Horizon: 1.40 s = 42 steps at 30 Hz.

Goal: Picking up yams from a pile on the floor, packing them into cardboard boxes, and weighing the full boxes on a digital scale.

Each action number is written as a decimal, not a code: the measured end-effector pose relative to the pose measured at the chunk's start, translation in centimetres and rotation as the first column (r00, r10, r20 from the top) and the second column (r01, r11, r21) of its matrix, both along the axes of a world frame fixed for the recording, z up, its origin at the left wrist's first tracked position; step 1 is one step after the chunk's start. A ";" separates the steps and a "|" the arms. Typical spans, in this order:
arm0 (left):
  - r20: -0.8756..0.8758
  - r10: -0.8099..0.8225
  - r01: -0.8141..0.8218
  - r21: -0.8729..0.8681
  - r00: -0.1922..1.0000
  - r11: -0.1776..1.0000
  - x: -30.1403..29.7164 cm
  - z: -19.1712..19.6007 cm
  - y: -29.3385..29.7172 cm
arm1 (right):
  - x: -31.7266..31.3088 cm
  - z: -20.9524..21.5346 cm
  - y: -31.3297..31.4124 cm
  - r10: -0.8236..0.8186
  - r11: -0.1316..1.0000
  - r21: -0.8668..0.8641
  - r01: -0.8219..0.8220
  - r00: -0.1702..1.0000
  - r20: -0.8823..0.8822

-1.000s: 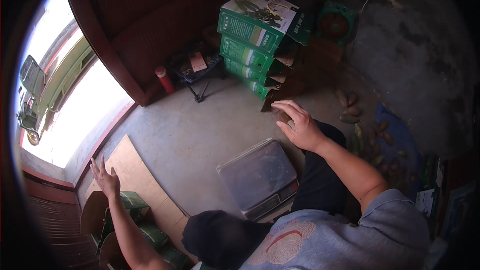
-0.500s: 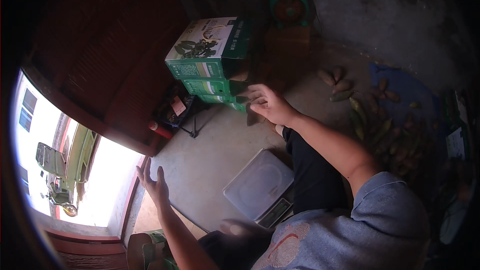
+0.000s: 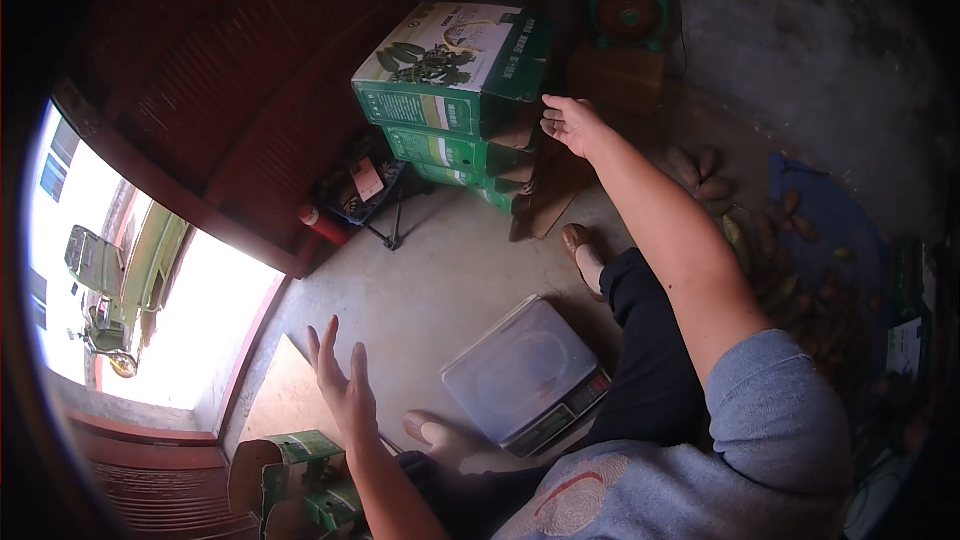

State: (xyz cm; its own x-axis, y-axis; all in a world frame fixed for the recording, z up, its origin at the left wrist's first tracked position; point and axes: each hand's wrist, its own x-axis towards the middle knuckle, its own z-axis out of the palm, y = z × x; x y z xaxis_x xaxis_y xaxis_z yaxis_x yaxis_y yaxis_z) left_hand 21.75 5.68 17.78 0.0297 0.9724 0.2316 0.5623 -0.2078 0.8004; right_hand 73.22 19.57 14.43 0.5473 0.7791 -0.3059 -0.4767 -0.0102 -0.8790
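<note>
My right hand (image 3: pixel 572 127) is stretched far out beside the top green-and-white cardboard box (image 3: pixel 440 55). It is empty, its fingers loosely bent and apart. The fingertips come close to the box's open-flapped right end; whether they touch it I cannot tell. That box lies on further green boxes (image 3: pixel 435 150) in a stack. Raised over the floor at the left, my left hand (image 3: pixel 345 390) is open with spread fingers and holds nothing. Between my feet and close to my body stands a flat scale (image 3: pixel 525 365) with a clear-looking cover and a dark display strip.
Sweet-potato-like roots (image 3: pixel 700 170) lie on the floor at the right, more on a blue sheet (image 3: pixel 825 190). A green fan (image 3: pixel 630 10) stands on a brown carton (image 3: pixel 615 80). Near the doorway are a red cylinder (image 3: pixel 322 224) and a small black stand (image 3: pixel 390 238). Opened green boxes (image 3: pixel 300 485) lie lower left.
My right arm has reached farther out and up to the end of the top box. My left hand has lowered slightly, fingers still spread. The whole view has shifted a little.
</note>
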 end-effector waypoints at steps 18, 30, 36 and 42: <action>-0.063 0.069 -0.057 0.176 0.996 0.983 0.5 4.1 1.4 | -1.6 1.0 8.2 -0.002 1.000 -0.020 0.002 1.000 0.011; -0.125 0.012 0.006 0.142 0.992 0.990 4.8 8.7 7.5 | 1.4 8.6 1.3 0.221 0.969 -0.142 -0.202 0.966 0.135; -0.110 -0.017 0.033 0.144 0.994 0.989 8.4 7.7 8.0 | 2.0 16.5 -4.2 0.457 0.846 -0.080 -0.528 0.638 0.620; 0.011 0.026 -0.027 0.144 1.000 0.989 5.7 0.9 4.9 | -3.9 20.4 -10.4 0.389 0.643 -0.028 -0.765 0.295 0.872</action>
State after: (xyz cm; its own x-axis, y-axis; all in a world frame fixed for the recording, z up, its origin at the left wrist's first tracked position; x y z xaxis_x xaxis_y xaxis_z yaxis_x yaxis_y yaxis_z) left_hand 27.42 10.59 18.65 0.0015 0.9293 0.3693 0.5624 -0.3062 0.7681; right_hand 69.30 9.16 34.84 -0.2595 0.9158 0.3065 0.3697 0.3874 -0.8445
